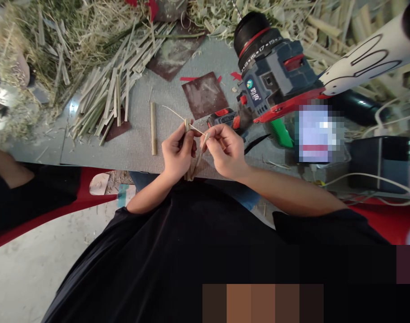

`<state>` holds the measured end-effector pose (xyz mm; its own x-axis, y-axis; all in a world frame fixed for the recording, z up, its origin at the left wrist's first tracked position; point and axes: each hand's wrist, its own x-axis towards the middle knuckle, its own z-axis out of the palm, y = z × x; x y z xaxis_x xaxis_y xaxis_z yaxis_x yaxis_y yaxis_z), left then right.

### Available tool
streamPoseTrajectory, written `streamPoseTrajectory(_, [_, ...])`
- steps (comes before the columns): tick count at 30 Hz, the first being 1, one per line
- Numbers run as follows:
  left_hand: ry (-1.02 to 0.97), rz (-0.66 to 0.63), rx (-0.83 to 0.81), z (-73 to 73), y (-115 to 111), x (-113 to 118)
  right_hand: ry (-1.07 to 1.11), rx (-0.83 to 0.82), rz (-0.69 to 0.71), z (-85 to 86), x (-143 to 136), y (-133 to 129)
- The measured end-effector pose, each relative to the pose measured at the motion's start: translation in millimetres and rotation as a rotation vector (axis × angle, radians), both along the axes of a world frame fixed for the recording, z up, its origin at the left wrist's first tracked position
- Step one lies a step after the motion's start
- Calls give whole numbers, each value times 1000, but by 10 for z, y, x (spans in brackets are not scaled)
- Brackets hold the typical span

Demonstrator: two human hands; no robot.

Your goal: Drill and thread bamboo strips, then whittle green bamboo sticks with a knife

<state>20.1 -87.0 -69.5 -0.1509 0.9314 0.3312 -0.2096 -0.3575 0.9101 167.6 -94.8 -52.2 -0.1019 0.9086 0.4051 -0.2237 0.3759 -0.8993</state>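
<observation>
My left hand (177,156) is closed around a few upright bamboo strips (187,124), whose lower ends show below the fingers near the table's front edge. My right hand (229,153) pinches a thin pale strand (197,129) between thumb and fingers. That strand crosses the top of the held strips, and its free end sticks out to the left. Another narrow strip (198,159) hangs slantwise below the right fingertips. Left of my hands, a single flat bamboo strip (153,130) lies on the grey table (139,112).
A heap of bamboo strips (113,89) and shavings (86,31) covers the back left. Brown sandpaper sheets (205,94) lie ahead. A cordless drill (272,72) looms at right, beside a green brush-like object (281,133) and cables (369,177). Another person's arm (9,168) shows at far left.
</observation>
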Motion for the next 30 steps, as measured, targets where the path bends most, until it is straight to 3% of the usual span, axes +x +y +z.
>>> streamPoseTrajectory(9, [103,-27,-11,130,-80,11,-29,2,16,-18,8,12])
streamPoseTrajectory(14, [241,-17,-8,151,-130,-50,-109,-27,-50,-33,28,23])
streamPoseTrajectory(24, [433,19,189,105,-223,-23,-116,-38,-84,-6,-11,-3])
streamPoseTrajectory(30, [359,-13,97,89,-269,-12,-163,203,-235,-46,-4,-43])
